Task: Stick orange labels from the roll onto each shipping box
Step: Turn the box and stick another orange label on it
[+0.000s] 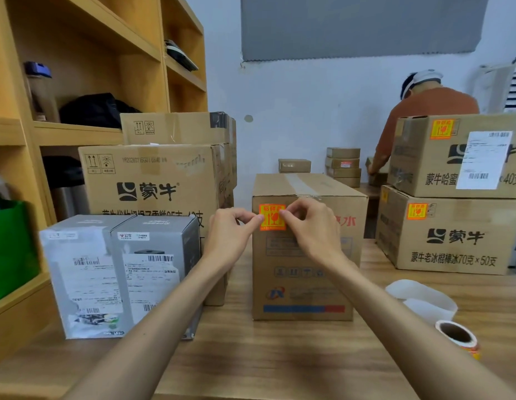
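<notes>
On the wooden surface [279,356], a tall brown cardboard box [304,255] stands upright. The left hand [232,235] and right hand [311,226] each pinch a side edge of the square orange label [272,217] against its front top corner.

hands [275,226] pressing orange label [272,217] — cardboard box [302,255]

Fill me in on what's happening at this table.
A person is sticking an orange label onto the upper front of the middle cardboard box, the left hand and right hand pinching its side edges. The two stacked boxes on the right already carry orange labels; the grey box on the left shows none. The label roll lies on the wooden table, near right.
</notes>
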Tool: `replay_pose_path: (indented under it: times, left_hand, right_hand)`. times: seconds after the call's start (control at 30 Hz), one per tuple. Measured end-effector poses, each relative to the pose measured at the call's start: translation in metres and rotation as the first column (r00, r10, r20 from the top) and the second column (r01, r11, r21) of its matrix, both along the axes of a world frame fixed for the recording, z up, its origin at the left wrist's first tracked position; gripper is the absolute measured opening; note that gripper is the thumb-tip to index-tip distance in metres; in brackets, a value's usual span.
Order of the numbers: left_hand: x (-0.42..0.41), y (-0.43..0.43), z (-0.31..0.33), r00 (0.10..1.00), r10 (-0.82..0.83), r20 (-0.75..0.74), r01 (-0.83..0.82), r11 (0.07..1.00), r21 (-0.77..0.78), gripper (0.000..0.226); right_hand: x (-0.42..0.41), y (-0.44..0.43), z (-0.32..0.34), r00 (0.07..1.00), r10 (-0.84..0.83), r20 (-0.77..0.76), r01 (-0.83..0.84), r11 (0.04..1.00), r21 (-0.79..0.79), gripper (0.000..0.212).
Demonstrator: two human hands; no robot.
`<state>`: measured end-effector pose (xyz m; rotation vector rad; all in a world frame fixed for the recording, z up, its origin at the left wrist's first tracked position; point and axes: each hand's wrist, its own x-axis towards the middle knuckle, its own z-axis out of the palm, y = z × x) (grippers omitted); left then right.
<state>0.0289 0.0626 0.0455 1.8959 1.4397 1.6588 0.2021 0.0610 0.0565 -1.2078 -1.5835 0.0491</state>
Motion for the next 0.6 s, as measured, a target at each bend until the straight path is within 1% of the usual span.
replay_pose_path:
  times: [0.33,0.47,0.6]
  left_hand:
    - [0.002,0.008,-0.001,0.989,0.136,-0.053,-0.134,0.99,0.043,0.021]
    - [0.004,0.008,0.002,0.979,0.176,-0.105,-0.167,0.982,0.084,0.021]
    - [0.005,0.007,0.004,0.969,0.205,-0.138,-0.193,0.977,0.093,0.02]
  right_hand:
    - [-0.012,0.0,-0.001,0.991,-0.109,0.074,0.103,0.991,0.082,0.018]
    - [-0.015,0.001,0.001,0.985,-0.142,0.099,0.133,0.987,0.089,0.019]
    - [-0.016,0.002,0.0,0.979,-0.164,0.12,0.153,0.984,0.09,0.02]
